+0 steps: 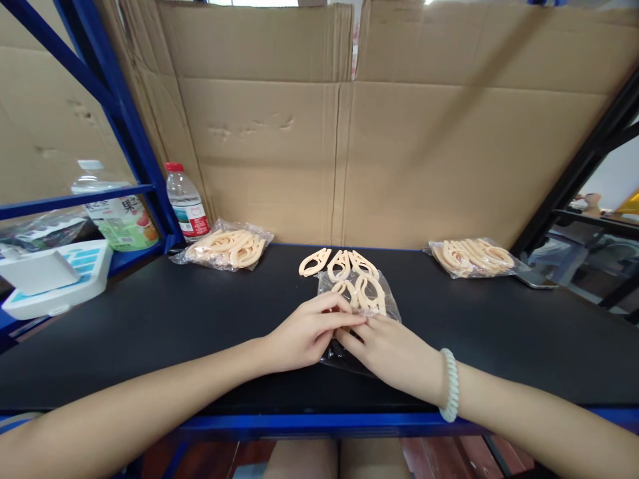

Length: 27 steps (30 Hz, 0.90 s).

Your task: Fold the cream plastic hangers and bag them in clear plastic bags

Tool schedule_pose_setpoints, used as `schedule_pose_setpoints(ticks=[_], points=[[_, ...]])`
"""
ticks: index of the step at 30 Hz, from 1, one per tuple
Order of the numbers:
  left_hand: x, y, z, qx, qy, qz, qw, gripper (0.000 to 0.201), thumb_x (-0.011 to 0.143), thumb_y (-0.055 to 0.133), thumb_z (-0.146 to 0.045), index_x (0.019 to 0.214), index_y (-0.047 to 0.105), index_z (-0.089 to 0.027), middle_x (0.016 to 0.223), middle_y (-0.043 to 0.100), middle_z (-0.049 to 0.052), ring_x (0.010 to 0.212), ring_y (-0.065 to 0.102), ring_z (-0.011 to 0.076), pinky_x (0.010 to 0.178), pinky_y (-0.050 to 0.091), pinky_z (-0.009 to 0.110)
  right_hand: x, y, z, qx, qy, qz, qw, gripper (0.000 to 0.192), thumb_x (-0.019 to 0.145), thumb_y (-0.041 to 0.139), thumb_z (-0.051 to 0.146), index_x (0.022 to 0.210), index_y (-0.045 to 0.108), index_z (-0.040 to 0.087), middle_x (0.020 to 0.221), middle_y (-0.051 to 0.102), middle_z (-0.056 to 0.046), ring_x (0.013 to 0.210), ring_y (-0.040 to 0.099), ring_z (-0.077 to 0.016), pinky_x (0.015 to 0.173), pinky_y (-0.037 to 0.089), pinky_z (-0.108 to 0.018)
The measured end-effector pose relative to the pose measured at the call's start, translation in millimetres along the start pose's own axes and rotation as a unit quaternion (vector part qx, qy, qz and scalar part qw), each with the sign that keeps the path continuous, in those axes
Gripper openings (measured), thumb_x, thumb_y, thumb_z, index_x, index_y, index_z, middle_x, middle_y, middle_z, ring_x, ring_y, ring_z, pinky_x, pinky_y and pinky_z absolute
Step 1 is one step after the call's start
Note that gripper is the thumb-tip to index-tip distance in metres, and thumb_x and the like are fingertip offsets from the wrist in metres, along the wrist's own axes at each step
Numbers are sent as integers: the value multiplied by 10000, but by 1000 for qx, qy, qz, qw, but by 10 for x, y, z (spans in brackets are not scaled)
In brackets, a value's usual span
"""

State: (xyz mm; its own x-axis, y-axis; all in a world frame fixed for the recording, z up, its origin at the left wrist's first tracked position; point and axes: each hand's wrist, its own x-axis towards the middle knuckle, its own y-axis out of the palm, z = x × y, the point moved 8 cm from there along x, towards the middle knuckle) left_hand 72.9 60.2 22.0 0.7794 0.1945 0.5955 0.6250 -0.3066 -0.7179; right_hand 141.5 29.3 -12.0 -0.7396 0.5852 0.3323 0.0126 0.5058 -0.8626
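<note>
At the far left, on the blue shelf (74, 197), sit a white scale (52, 279) and a big drink bottle (117, 216). Beside the blue post stands one small water bottle (186, 203) with a red cap. Just right of it, on the black table (150, 326), lies a full bag (227, 246) of cream-coloured plastic clips; I cannot count those inside.

My left hand (307, 336) lies flat over the near end of the middle bag (359, 303), fingers stretched and pressed together, pinching its edge. My right hand (387, 352) meets it from the other side, fingertips touching the left ones on the plastic; a pale bead bracelet (450, 384) circles that wrist. The bag is clear and holds about two clips that I can make out. Just beyond its far end, three loose clips (339, 263) lie in a row on the table.

At the far right is a second full bag (472, 256), well apart from my hands. Cardboard (349, 133) walls the back.
</note>
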Motion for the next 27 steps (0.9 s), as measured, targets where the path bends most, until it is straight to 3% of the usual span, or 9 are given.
schedule_pose_setpoints(ticks=[5, 8, 10, 12, 13, 15, 20, 23, 27], points=[[8, -11, -53, 15, 22, 9, 1000, 504, 867, 370, 19, 1272, 554, -218, 1070, 582, 98, 1000, 554, 181, 864, 501, 336, -6, -93, 14, 66, -19, -13, 998, 319, 924, 378, 90, 1201, 533, 56, 1164, 628, -197, 1057, 616, -243, 848, 534, -384], [2, -50, -41, 37, 18, 2, 999, 487, 850, 374, 28, 1238, 572, -190, 1046, 586, 99, 965, 549, 182, 839, 497, 331, -88, -479, -65, 123, -75, -161, 976, 304, 893, 386, 78, 1115, 586, 124, 997, 701, -112, 901, 667, -198, 744, 561, -327], [-6, -45, -28, 57, 15, 14, 998, 464, 832, 380, 36, 1180, 600, -179, 1021, 596, 94, 936, 547, 183, 818, 491, 326, -212, -731, -391, 194, -60, -298, 933, 291, 868, 397, 71, 1010, 617, 198, 833, 706, -27, 738, 668, -146, 658, 554, -271], [-10, -13, -34, 73, 21, 35, 996, 440, 825, 386, 36, 1132, 616, -180, 1000, 606, 88, 917, 551, 182, 798, 487, 315, -297, -688, -998, 210, 105, -345, 909, 289, 868, 399, 64, 937, 634, 217, 750, 672, -9, 679, 646, -139, 663, 548, -281], [-11, 3, -46, 78, 27, 44, 996, 433, 825, 387, 35, 1120, 617, -181, 991, 610, 87, 911, 554, 181, 789, 486, 309, -308, -567, -1255, 205, 160, -322, 910, 299, 876, 393, 77, 979, 638, 216, 814, 680, -25, 755, 653, -155, 728, 552, -314], [-6, 29, -77, 82, 39, 54, 994, 426, 824, 385, 38, 1108, 616, -180, 985, 614, 88, 905, 558, 179, 781, 484, 301, -252, -213, -1593, 209, 170, -227, 936, 363, 893, 390, 108, 1185, 583, 203, 1145, 637, -86, 1093, 582, -207, 966, 474, -421], [13, 89, -126, 87, 50, 74, 992, 442, 816, 371, 46, 1109, 611, -183, 997, 621, 85, 899, 561, 175, 786, 485, 304, -163, 681, -1856, 193, 149, -1, 970, 631, 823, 364, -19, 1391, 431, 249, 1517, 276, -103, 1385, 279, -251, 1096, 315, -504], [21, 102, -131, 91, 52, 81, 991, 448, 823, 357, 37, 1119, 605, -189, 996, 623, 85, 912, 562, 179, 801, 488, 310, -109, 847, -1737, 177, 115, 63, 976, 648, 842, 387, -15, 1393, 414, 325, 1541, 235, -55, 1401, 235, -258, 1088, 301, -540], [20, 97, -153, 94, 58, 89, 990, 428, 848, 345, 20, 1127, 599, -181, 1005, 630, 94, 918, 561, 182, 807, 490, 316, -72, 785, -1658, 180, 105, 83, 975, 522, 923, 400, 92, 1383, 422, 336, 1537, 250, -46, 1405, 223, -245, 1087, 307, -534]])
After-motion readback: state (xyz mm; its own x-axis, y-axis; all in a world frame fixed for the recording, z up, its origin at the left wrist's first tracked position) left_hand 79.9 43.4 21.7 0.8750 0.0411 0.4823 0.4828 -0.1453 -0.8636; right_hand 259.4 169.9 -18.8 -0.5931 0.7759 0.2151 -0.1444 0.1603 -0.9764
